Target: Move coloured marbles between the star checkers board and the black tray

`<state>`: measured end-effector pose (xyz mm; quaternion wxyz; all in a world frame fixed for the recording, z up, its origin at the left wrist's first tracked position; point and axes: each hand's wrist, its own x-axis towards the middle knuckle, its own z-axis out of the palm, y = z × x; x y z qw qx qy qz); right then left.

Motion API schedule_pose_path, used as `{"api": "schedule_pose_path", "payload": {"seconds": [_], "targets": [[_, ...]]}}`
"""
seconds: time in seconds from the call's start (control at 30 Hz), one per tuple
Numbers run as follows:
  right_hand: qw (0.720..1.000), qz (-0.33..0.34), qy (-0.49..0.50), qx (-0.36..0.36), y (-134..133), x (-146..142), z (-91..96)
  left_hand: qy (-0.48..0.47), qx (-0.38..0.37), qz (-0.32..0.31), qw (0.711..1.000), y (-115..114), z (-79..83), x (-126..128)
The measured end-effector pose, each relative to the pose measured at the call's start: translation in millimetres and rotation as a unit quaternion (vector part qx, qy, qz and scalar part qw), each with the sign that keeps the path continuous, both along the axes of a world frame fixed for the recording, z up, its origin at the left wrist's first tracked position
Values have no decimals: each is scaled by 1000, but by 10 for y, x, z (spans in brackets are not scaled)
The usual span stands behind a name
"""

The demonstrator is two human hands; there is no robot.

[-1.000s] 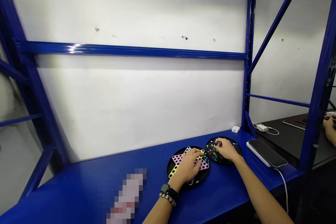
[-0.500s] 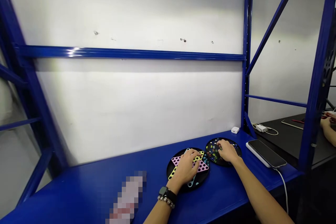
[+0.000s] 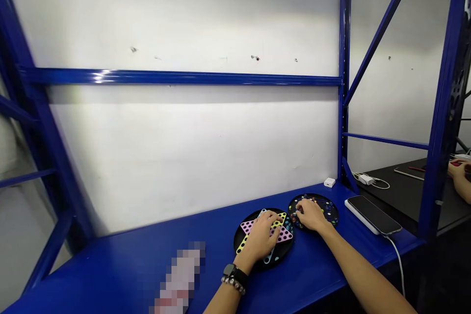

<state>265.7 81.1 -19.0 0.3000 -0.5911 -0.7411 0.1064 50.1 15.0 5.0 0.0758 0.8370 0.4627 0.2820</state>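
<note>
Fingers [image 3: 302, 210] of my right hand [image 3: 312, 217] bunch over marbles [image 3: 326, 206] — clamped or not, I can't tell. They look slick, hard — I'd nip one by its sides.

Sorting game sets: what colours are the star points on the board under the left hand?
Pink, yellow and light blue star on a black round board; head view.

Right hand [image 3: 309, 215] is shifted leftward over the marble tray [image 3: 335, 209], nearer the star board [image 3: 247, 226], the tray's right-side marbles uncovered.
</note>
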Motion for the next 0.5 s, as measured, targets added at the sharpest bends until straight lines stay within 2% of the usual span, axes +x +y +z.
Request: {"api": "schedule_pose_path", "payload": {"seconds": [0.07,0.13,0.17,0.23,0.33,0.4,0.5], "targets": [[987,-10,159,5,67,23,13,-2,-1,-1,1000,-6,6,-3],[952,-17,305,-22,132,45,13,-2,-5,-1,1000,-12,12,-5],[940,-17,339,-38,159,52,3,-1,-7,-1,1000,-13,14,-6],[949,-14,312,-40,199,56,-40,0,-7,-1,1000,-13,16,-6],[986,20,167,13,223,30,-142,-2,-2,1,1000,-9,13,-5],[993,57,98,29,222,-2,-206,-3,-1,4,1000,-9,8,-5],[995,91,46,10,207,-44,-249,-3,-4,6,1000,-17,5,-2]]}}
